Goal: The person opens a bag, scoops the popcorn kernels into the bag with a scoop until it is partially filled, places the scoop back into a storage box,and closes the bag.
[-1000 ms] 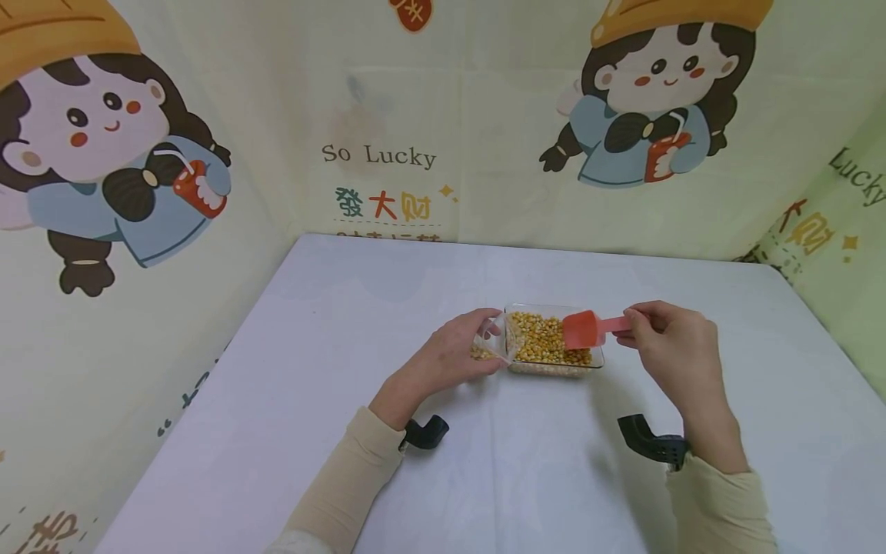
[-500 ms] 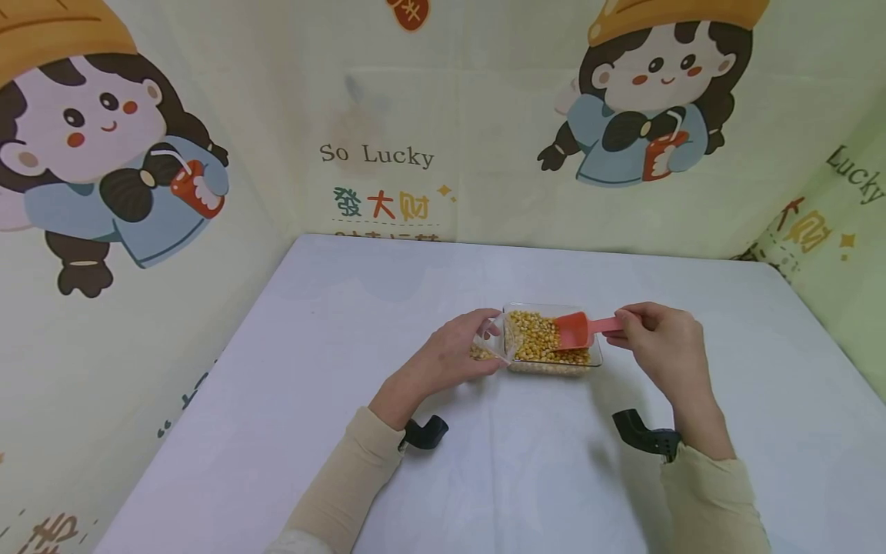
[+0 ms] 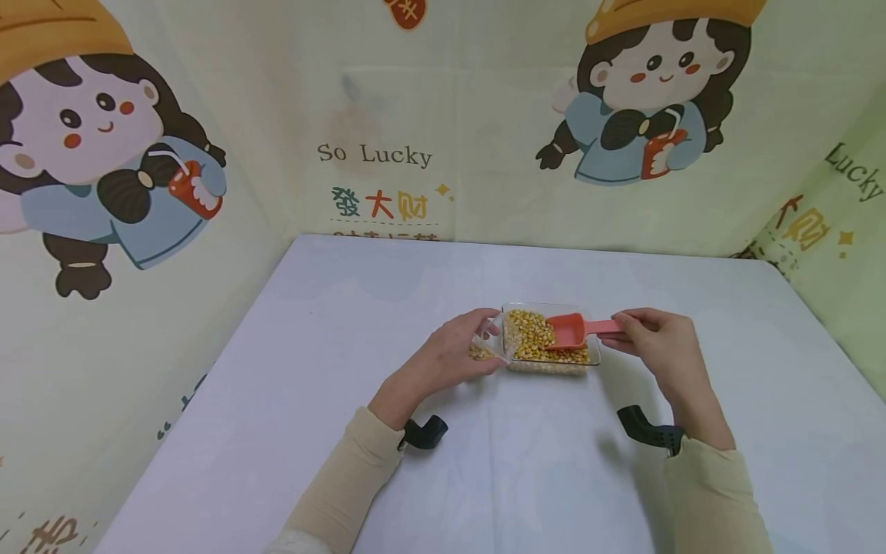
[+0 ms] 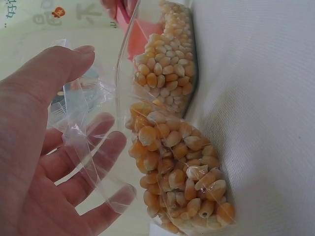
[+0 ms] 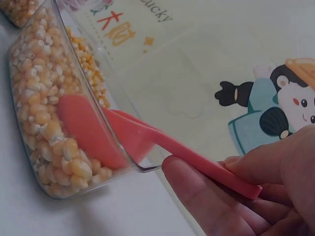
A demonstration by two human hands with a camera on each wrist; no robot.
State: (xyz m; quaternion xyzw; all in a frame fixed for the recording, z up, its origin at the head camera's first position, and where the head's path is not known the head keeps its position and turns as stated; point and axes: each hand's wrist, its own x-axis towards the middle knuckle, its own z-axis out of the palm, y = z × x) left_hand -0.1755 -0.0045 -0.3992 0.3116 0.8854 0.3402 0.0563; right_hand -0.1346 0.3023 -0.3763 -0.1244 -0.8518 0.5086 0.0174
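Observation:
A clear rectangular container holding corn kernels stands mid-table. My right hand pinches the handle of a red scoop, whose bowl lies tilted into the kernels at the container's right half; the right wrist view shows the scoop pressed among kernels against the clear wall. My left hand holds a clear plastic bag against the container's left end. In the left wrist view the bag is partly filled with kernels, and fingers hold its mouth apart.
A white cloth covers the table. Printed cartoon backdrop panels close off the left, far and right sides. Black wrist camera mounts show below both wrists.
My right hand has moved slightly left and down, and the scoop has dropped from above the container into the kernels. My left hand and the bag have stayed in place.

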